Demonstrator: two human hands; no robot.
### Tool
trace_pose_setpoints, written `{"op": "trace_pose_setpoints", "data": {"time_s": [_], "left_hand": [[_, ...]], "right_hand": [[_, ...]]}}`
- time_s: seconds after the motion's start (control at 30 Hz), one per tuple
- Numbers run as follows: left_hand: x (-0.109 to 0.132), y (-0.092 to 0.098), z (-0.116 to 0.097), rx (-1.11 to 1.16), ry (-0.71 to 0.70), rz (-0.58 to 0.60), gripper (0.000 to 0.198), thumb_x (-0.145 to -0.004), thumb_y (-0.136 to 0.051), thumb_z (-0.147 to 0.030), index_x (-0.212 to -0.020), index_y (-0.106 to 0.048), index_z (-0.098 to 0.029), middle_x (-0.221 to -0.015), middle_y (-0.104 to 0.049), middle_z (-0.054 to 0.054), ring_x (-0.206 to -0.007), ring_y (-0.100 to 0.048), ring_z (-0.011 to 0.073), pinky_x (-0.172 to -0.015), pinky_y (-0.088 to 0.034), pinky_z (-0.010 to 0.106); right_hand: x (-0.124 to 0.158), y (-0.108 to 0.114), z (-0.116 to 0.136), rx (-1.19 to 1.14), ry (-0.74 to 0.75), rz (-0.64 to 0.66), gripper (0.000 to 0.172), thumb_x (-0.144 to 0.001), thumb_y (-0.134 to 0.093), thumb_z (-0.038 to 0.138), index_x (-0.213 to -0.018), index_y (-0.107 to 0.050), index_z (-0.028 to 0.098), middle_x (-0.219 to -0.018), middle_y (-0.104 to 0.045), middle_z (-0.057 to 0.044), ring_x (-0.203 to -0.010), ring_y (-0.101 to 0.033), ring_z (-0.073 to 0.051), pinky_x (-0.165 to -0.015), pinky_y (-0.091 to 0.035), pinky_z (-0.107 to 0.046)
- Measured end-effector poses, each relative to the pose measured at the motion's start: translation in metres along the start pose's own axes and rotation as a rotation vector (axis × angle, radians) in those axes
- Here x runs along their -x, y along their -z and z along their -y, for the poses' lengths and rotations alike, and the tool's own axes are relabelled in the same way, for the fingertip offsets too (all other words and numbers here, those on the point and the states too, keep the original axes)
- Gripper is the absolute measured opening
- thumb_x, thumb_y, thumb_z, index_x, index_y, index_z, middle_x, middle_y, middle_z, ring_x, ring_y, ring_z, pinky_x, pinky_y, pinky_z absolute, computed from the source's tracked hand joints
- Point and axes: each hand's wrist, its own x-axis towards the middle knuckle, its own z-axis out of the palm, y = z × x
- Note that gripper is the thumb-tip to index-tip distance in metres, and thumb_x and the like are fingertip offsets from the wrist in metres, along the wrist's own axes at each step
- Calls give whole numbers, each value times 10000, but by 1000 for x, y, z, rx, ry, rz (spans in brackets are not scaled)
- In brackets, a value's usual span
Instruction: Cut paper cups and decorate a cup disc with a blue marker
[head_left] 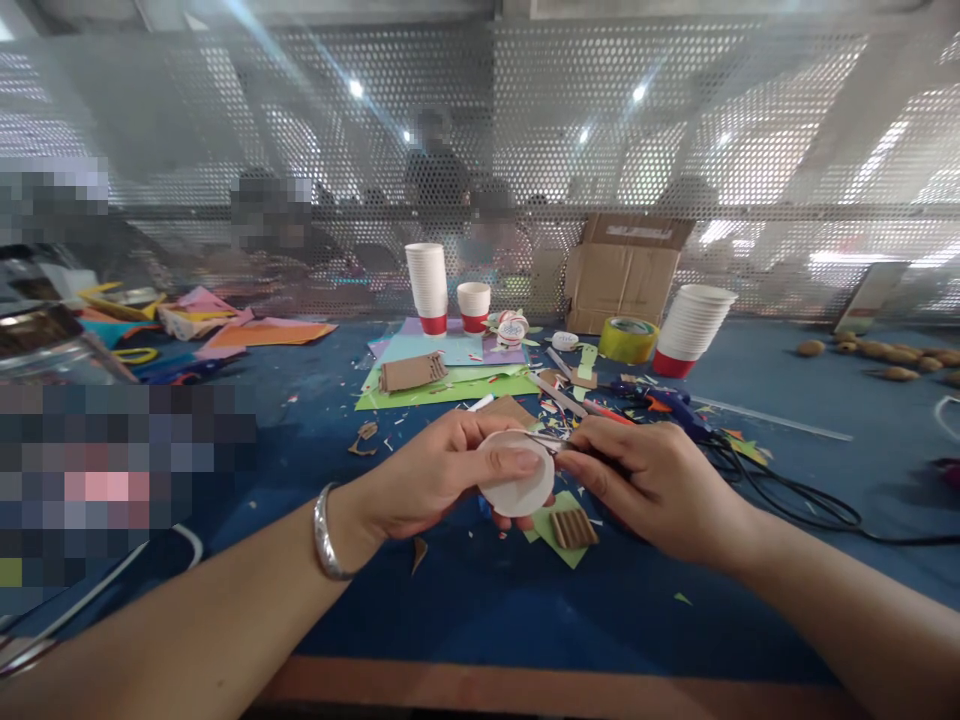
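In the middle of the head view, my left hand (457, 465) is closed round a small white paper cup (517, 492), its round opening turned toward me and the thumb lying over it. My right hand (649, 480) is closed on a tool with a thin metal blade (550, 440); the blade touches the cup's upper rim. The fingers hide the handle, so I cannot tell the tool's exact kind. Just below the hands, a piece of corrugated cardboard (574, 528) lies on a green paper scrap (571, 557).
Stacked paper cups (426, 285) stand at the back, with another stack (691, 325) beside yellow tape (628, 340). A blue glue gun (679, 410) and its black cable (795, 500) lie right. A cardboard box (626, 270) stands behind. Coloured paper (274, 333) is at left; scraps litter the blue tabletop.
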Motion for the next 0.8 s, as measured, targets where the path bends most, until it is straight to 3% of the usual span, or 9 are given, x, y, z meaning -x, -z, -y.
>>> {"op": "trace_pose_setpoints", "data": {"time_s": [0.33,0.53,0.8], "left_hand": [[-2,1,2,-56,-85,-98,239,-907,-682,-365,-933,-678,-127,-786,-698,41,-641,-675,121,-543,-525,196],[-1,1,1,-263,-160,-68,220,-932,-655,-333,-862,-674,-126,-732,-635,9,-646,-581,73,-589,-449,180],[-1,-3,1,-306,-161,-91,223,-917,-670,-336,-867,-684,-119,-731,-622,11,-661,-550,84,-604,-427,200]], "right_hand": [[-3,5,-4,-153,-161,60,382,-991,-461,520,-811,-546,195,-690,-482,24,-636,-422,-120,-586,-354,-250],[-1,4,1,-137,-121,123,344,-995,-473,472,-818,-556,188,-676,-506,27,-601,-406,-110,-541,-329,-241],[0,3,0,-80,-1,61,297,-1003,-493,368,-768,-516,189,-650,-502,44,-558,-418,-79,-536,-327,-214]]}}
